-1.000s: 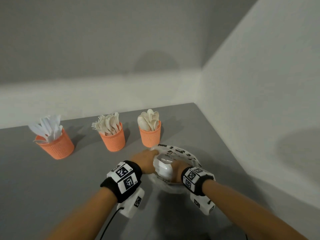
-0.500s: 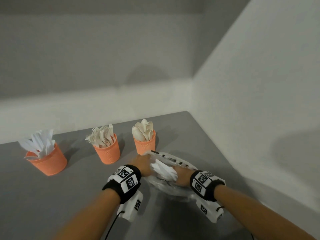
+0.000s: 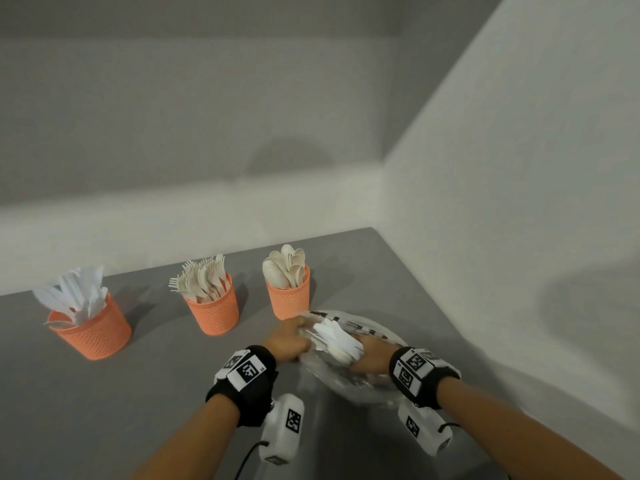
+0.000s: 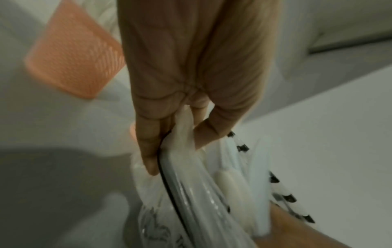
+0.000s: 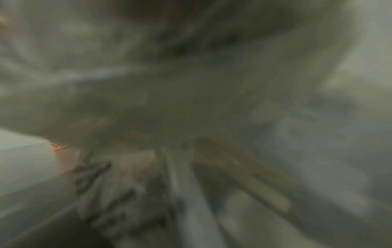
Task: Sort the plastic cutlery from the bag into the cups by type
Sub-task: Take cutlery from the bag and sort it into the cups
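Note:
A clear plastic bag (image 3: 346, 384) with black print lies on the grey table (image 3: 156, 393) in front of three orange cups. My left hand (image 3: 289, 342) pinches the bag's rim (image 4: 169, 171) between thumb and fingers (image 4: 148, 151). My right hand (image 3: 372, 355) is in the bag's mouth and holds a fanned bundle of white cutlery (image 3: 334, 339); its fingers are hidden. The left cup (image 3: 91, 332) holds knives, the middle cup (image 3: 213, 311) forks, the right cup (image 3: 289, 299) spoons. More pale cutlery (image 4: 231, 184) shows inside the bag. The right wrist view is blurred.
White walls meet in a corner behind the cups, and the right wall (image 3: 519, 237) runs close along the table's right edge. Bare grey tabletop lies to the left of my arms and in front of the cups.
The white cutlery bundle in my right hand has fanned out and come up at the bag's mouth. My left hand has kept its hold on the rim. The head view has tilted.

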A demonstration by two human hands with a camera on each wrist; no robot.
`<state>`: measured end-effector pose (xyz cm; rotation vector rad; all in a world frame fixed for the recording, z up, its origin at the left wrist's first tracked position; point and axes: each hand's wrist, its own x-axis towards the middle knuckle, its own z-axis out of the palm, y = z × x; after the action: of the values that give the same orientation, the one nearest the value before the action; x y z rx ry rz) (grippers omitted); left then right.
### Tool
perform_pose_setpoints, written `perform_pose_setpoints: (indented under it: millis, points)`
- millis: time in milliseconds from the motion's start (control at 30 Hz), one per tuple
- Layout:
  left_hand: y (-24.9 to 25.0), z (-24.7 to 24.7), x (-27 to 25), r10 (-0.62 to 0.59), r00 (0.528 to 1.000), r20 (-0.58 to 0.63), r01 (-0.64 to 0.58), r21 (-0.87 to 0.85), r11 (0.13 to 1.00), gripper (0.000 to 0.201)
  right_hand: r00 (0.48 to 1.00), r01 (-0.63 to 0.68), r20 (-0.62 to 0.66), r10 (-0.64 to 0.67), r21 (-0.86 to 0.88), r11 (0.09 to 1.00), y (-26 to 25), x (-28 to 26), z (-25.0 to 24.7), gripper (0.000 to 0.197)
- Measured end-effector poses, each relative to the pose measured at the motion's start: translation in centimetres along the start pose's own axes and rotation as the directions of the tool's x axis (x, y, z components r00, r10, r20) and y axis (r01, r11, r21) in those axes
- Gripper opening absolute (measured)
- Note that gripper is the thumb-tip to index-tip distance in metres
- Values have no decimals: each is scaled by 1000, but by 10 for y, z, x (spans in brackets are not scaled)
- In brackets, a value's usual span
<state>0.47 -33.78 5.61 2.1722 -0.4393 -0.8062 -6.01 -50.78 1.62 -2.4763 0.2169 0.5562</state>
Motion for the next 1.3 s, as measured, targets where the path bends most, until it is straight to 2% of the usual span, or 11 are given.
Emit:
perform_pose_setpoints:
  millis: [167, 300, 400, 600, 833, 933, 1033, 1133, 1200, 1233, 1300]
  points:
    - [0, 10, 14, 103, 990, -99, -100, 34, 994, 55, 997, -32, -74, 31, -9, 999, -2, 3, 2, 59]
    - [-4, -1, 19, 119, 960, -252, -37, 308, 951, 50, 998, 16, -56, -9, 127, 992, -7, -7, -8, 56]
    - [-7, 2, 18, 95, 973, -209, 18, 479, 878, 49, 996, 30, -88, -17, 157, 987, -7, -8, -19, 50]
    - [2, 23, 23, 77, 979, -190, 26, 485, 874, 46, 970, 116, -238, -42, 307, 945, -16, -9, -42, 25]
    - [23, 31, 40, 197, 951, -239, -68, 458, 886, 39, 933, 243, -361, -3, 623, 744, -31, -19, -85, 17]
    - [25, 32, 48, 223, 952, -211, -118, 417, 901, 38, 895, 324, -441, 67, 745, 584, -28, -17, -97, 17]
    - [23, 29, 54, 240, 950, -197, -157, 362, 919, 31, 858, 364, -493, 145, 782, 507, -26, -12, -98, 19]
    - [26, 21, 49, 347, 869, -352, -271, 247, 930, 24, 820, 380, -516, 247, 815, 438, -26, -6, -97, 24]
    - [30, 13, 42, 358, 776, -519, -392, 46, 919, 21, 817, 383, -505, 279, 836, 393, -31, -5, -96, 22]
    - [32, 8, 38, 309, 770, -558, -436, -107, 894, 20, 822, 388, -500, 275, 843, 373, -35, -4, -97, 23]
    - [38, -1, 27, 177, 832, -525, -434, -418, 798, 23, 828, 403, -500, 253, 845, 352, -49, -3, -98, 25]
